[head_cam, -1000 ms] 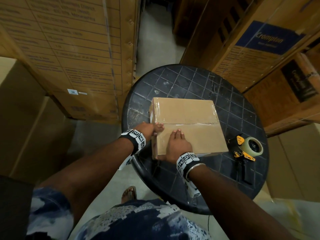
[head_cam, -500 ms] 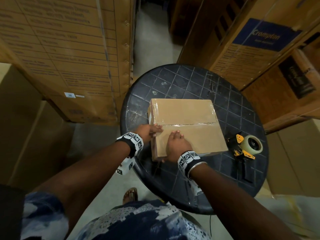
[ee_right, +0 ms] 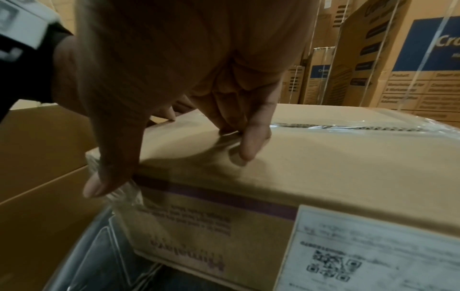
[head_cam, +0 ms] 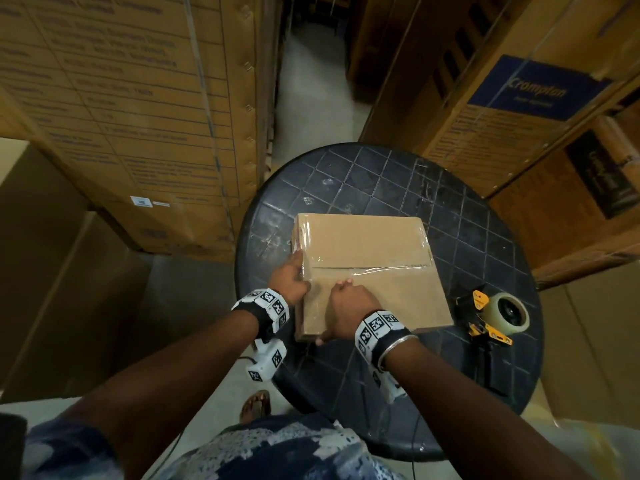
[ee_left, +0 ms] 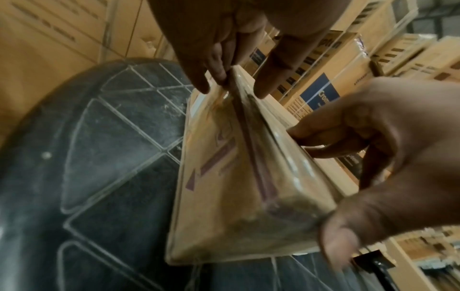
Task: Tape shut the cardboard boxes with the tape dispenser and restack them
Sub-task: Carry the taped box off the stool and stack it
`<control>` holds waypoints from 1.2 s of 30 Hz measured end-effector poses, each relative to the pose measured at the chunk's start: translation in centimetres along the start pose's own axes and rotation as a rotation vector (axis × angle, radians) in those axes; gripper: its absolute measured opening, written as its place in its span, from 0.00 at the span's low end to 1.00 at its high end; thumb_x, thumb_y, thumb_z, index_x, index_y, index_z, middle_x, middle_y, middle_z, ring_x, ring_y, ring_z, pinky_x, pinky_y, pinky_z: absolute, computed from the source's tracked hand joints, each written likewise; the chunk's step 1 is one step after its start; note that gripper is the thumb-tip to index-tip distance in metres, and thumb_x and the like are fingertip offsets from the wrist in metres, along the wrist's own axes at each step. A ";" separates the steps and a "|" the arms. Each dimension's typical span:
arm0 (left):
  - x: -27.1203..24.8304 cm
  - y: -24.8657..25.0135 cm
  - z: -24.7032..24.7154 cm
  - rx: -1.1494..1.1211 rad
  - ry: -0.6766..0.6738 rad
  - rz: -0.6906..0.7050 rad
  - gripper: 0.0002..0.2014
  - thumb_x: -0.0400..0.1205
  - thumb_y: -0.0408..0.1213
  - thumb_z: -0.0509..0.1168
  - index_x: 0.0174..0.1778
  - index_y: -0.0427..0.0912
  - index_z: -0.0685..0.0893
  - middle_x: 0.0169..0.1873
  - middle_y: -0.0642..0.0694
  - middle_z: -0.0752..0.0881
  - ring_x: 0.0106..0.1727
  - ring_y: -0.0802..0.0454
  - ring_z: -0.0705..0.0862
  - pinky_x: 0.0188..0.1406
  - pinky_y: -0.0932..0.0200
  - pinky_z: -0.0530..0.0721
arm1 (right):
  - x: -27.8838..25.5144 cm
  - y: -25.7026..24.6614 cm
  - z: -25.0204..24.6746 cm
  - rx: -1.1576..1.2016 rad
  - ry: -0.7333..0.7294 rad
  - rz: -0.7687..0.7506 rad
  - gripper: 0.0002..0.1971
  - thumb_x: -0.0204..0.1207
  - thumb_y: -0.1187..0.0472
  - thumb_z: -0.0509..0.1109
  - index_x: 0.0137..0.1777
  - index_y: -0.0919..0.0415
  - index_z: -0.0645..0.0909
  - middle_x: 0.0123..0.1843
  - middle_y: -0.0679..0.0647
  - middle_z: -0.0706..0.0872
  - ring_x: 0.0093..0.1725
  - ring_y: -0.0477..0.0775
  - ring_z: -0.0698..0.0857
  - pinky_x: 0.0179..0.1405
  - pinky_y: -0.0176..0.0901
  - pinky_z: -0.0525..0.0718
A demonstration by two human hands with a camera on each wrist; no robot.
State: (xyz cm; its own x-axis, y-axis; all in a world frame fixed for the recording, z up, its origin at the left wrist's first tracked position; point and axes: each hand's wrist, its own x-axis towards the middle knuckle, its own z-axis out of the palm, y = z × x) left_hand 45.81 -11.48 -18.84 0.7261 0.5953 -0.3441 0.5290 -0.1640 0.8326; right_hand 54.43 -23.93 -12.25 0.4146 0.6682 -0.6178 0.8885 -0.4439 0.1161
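A closed cardboard box [head_cam: 367,244] lies on a round black table [head_cam: 485,237], with clear tape along its top seam [head_cam: 388,269] and down its left side. My left hand [head_cam: 292,273] is at the box's left edge. In the left wrist view its straight fingers [ee_left: 211,74] press the taped side face and the thumb lies on top. My right hand [head_cam: 343,301] rests on the near part of the top; bent fingertips [ee_right: 251,145] press there and the thumb hangs over the near left corner. The yellow-and-black tape dispenser [head_cam: 495,313] lies on the table right of the box, held by neither hand.
Tall stacks of printed cartons [head_cam: 138,116] stand left of the table, and more cartons [head_cam: 519,98] stand to its right. A narrow floor aisle [head_cam: 311,81] runs between them. Plain boxes [head_cam: 52,271] flank the table low on both sides. A shipping label [ee_right: 373,246] is on the box's near face.
Both hands stay on the box; my left hand has shifted slightly along the left edge. The box and the dispenser have not moved.
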 end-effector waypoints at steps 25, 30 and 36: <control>8.8 3.5 -1.5 0.162 0.113 -0.154 0.36 0.82 0.35 0.64 0.86 0.35 0.56 0.84 0.39 0.62 0.83 0.40 0.63 0.80 0.56 0.60 | 7.4 6.2 -2.4 0.216 0.278 -0.094 0.46 0.80 0.36 0.71 0.90 0.57 0.56 0.94 0.56 0.52 0.91 0.58 0.57 0.88 0.60 0.61; 10.0 3.0 -1.5 0.203 0.092 -0.196 0.34 0.83 0.42 0.63 0.84 0.37 0.60 0.81 0.35 0.66 0.80 0.37 0.67 0.79 0.51 0.67 | 9.5 7.6 -1.9 0.246 0.149 0.007 0.68 0.67 0.19 0.70 0.93 0.57 0.38 0.93 0.50 0.33 0.93 0.53 0.40 0.88 0.69 0.45; 11.5 3.4 -2.9 0.282 0.139 -0.193 0.20 0.87 0.46 0.58 0.65 0.33 0.79 0.62 0.31 0.83 0.63 0.34 0.81 0.58 0.52 0.76 | 10.8 8.2 -1.2 0.285 0.092 0.005 0.73 0.62 0.16 0.69 0.92 0.56 0.33 0.93 0.51 0.31 0.93 0.55 0.39 0.88 0.70 0.47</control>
State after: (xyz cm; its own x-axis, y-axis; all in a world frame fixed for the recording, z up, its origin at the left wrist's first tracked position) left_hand 54.69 -2.94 -18.67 0.5446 0.7345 -0.4048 0.7650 -0.2373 0.5987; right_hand 66.42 -19.69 -17.06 0.4469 0.7111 -0.5428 0.8005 -0.5888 -0.1123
